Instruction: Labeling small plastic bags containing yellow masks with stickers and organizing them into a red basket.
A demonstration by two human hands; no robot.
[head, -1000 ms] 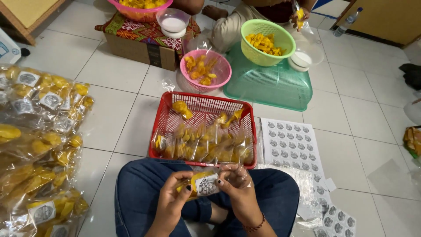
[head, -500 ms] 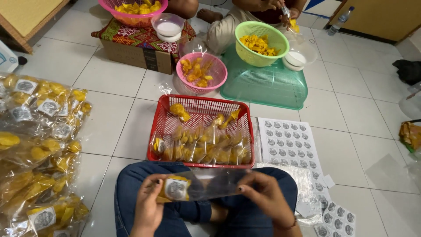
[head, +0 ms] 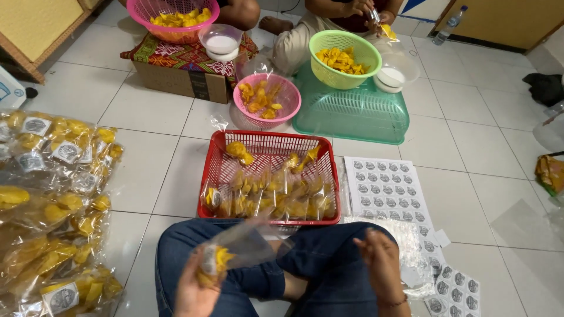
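Low over lap, left hand (head: 194, 287) gripping snack bag (head: 235, 252), right hand (head: 379, 258) empty

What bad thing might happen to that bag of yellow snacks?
1. The left hand alone holds the clear bag by its filled end; the right hand is off it. If its top is unsealed, the yellow snacks may spill onto the lap.
2. The red basket already looks crowded with bags, so another bag could slide over its rim.
3. The sticker sheets lie on the floor near the knee and might get creased.
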